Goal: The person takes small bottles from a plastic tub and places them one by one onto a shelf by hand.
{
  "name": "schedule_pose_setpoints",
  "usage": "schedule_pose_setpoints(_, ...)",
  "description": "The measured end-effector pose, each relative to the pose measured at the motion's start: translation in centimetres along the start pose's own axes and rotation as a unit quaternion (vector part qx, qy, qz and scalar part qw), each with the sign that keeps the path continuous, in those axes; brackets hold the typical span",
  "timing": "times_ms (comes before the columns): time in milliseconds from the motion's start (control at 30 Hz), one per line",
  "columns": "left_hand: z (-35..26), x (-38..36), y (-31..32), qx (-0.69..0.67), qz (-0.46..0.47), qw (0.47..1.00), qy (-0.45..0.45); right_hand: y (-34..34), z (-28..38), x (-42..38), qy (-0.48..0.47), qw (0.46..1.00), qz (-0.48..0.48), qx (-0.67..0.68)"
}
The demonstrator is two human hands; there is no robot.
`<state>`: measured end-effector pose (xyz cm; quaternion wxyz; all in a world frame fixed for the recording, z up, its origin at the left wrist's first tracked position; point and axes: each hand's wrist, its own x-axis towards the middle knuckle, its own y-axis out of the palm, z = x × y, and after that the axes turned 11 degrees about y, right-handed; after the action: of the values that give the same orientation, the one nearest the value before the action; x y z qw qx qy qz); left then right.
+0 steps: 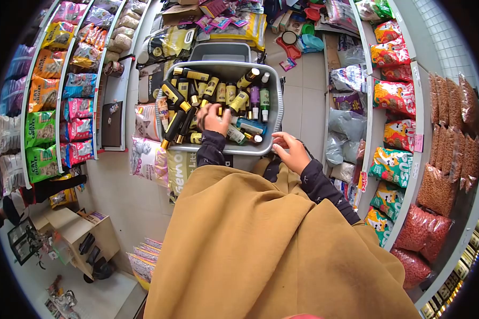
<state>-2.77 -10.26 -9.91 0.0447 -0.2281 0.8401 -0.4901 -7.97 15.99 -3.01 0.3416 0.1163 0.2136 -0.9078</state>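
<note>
A grey plastic tub (278, 101) in front of me holds many small bottles, mostly black and yellow, lying and standing in a jumble. My left hand (214, 119) reaches in over the bottles, fingers apart and slightly blurred; its fingertips are partly hidden, and no bottle shows in its grasp. Just right of it lies a yellow-labelled bottle (239, 101). A blue bottle (252, 126) and a clear bottle with a white label (236, 134) lie near the front wall. Purple (255, 97) and green (264, 101) bottles stand at the right side. My right hand (291, 150), fingers loosely stretched, is at the tub's front right corner.
Shelves of pet food bags (42, 127) line the left, and more bags (391, 135) fill the right shelves. Behind the tub are another grey tub (221, 52) and piled packages (250, 32). Litter bags (149, 159) lean at its left. A wooden desk (85, 239) stands lower left.
</note>
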Motion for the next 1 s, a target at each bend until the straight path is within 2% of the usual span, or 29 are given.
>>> schedule_pose_setpoints(67, 0.8, 1.0, -0.2, 0.162, -0.134, 0.977, 0.020, -0.3, -0.1, -0.1, 0.006, 1.000, -0.003, 0.000)
schedule_pose_setpoints(100, 1.4, 1.4, -0.4, 0.162, -0.134, 0.978, 0.019, -0.4, -0.1, -0.2, 0.011, 1.000, -0.003, 0.003)
schedule_pose_setpoints(167, 2.1, 2.8, -1.9, 0.169, -0.224, 0.959, 0.038, -0.4, 0.0, 0.1, 0.014, 1.000, -0.002, 0.006)
schedule_pose_setpoints(200, 2.6, 3.4, -2.8, 0.170, -0.224, 0.959, 0.037, -0.4, 0.1, 0.2, 0.015, 1.000, -0.003, 0.003)
schedule_pose_setpoints(267, 3.5, 4.4, -5.1, 0.154, -0.289, 0.945, -0.009, -0.3, 0.1, 0.4, 0.019, 1.000, -0.004, 0.000)
schedule_pose_setpoints(300, 5.0, 4.9, -5.5, 0.157, -0.287, 0.945, -0.011, -0.1, 0.1, 0.5, 0.021, 1.000, -0.001, 0.002)
schedule_pose_setpoints(367, 8.2, 6.4, -5.6, 0.124, -0.372, 0.917, -0.078, 0.1, 0.0, 0.7, 0.021, 1.000, 0.005, -0.010)
schedule_pose_setpoints(400, 9.4, 7.0, -5.2, 0.125, -0.372, 0.917, -0.079, 0.2, 0.0, 0.8, 0.021, 1.000, 0.006, -0.016)
schedule_pose_setpoints(500, 11.4, 7.9, -4.9, 0.105, -0.184, 0.965, -0.157, 0.7, 0.2, 1.2, 0.016, 0.999, 0.015, -0.023)
schedule_pose_setpoints(667, 6.5, 6.2, -5.4, 0.212, -0.120, 0.957, -0.160, 1.4, 0.5, 1.4, 0.009, 0.999, 0.032, -0.040)
schedule_pose_setpoints(767, 3.7, 5.1, -5.6, 0.178, -0.040, 0.977, -0.112, 1.3, 0.4, 1.4, 0.003, 0.999, 0.032, -0.043)
schedule_pose_setpoints(867, 2.6, 3.5, -3.2, 0.222, -0.036, 0.972, -0.067, 1.0, 0.2, 1.2, 0.003, 0.999, 0.028, -0.044)
schedule_pose_setpoints(1000, 0.4, 2.1, -2.4, 0.172, -0.018, 0.985, 0.019, 0.0, 0.6, 0.8, 0.029, 0.999, 0.020, -0.041)
